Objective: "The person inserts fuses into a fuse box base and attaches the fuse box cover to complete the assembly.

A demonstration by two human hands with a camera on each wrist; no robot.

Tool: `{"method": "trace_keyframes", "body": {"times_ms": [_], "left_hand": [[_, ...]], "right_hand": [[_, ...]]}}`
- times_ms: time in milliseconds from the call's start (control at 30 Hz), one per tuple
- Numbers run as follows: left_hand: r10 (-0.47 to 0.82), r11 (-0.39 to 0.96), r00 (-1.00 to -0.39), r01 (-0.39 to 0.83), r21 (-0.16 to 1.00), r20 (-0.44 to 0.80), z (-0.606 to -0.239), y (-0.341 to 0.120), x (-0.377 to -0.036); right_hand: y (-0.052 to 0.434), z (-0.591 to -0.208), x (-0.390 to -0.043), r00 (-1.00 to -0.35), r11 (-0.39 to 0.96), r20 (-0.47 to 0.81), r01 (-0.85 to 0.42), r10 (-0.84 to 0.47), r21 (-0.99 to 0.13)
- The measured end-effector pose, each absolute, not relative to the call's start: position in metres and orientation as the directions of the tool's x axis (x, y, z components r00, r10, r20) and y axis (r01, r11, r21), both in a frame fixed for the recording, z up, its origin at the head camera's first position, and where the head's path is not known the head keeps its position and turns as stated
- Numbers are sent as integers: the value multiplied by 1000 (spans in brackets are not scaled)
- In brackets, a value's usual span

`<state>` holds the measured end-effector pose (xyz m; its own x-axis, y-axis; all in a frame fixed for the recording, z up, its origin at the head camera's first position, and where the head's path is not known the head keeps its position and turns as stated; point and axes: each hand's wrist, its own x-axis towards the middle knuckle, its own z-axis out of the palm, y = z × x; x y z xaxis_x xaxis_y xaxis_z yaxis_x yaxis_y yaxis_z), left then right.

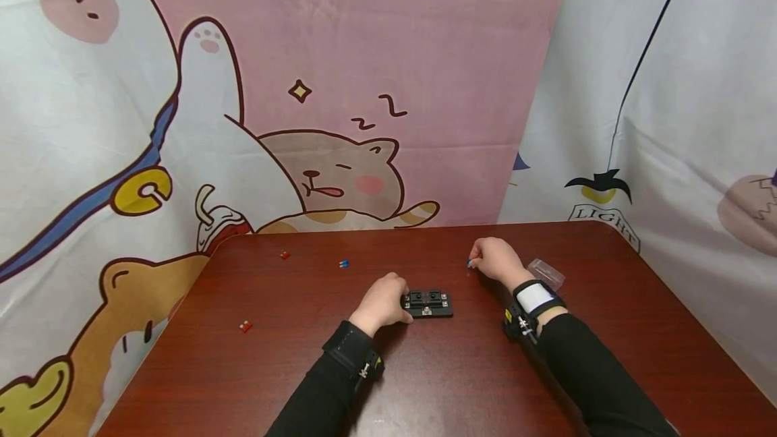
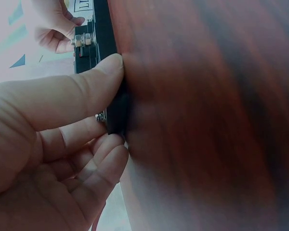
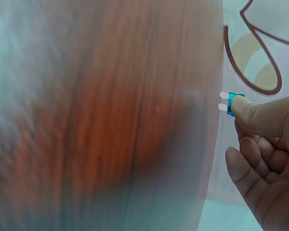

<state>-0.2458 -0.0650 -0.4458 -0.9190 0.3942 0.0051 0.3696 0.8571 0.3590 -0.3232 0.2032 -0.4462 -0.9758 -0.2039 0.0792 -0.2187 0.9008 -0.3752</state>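
So the left hand (image 1: 381,303) is down on the dark red table (image 1: 425,383), fingers curled around the left end of a little black fuse block (image 1: 427,303); the left wrist view shows the thumb (image 2: 86,86) pressing along its edge with the other fingers tucked under it. The block sits near the middle of the table, at about 12 o'clock from the person. The right hand (image 1: 494,260) is off at roughly 2 o'clock from the block, well apart from it, pinching a small blue blade fuse (image 3: 235,103) at the fingertips with its two metal prongs sticking out. Loose bits lie around: another blue fuse (image 1: 344,264) at 10 o'clock, a red fuse (image 1: 284,255) farther left, another red one (image 1: 245,326) at 9 o'clock, and a clear plastic case (image 1: 545,273) just beside the right wrist.
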Motion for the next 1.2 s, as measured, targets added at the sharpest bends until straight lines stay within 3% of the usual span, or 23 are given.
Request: {"method": "trace_keyframes", "body": {"times_ms": [1200], "left_hand": [[375,855,-927,342,391,-9,-446,-64,-247]], "right_hand": [[146,-434,-280,-855,767,238,-519,-461,-377]]}}
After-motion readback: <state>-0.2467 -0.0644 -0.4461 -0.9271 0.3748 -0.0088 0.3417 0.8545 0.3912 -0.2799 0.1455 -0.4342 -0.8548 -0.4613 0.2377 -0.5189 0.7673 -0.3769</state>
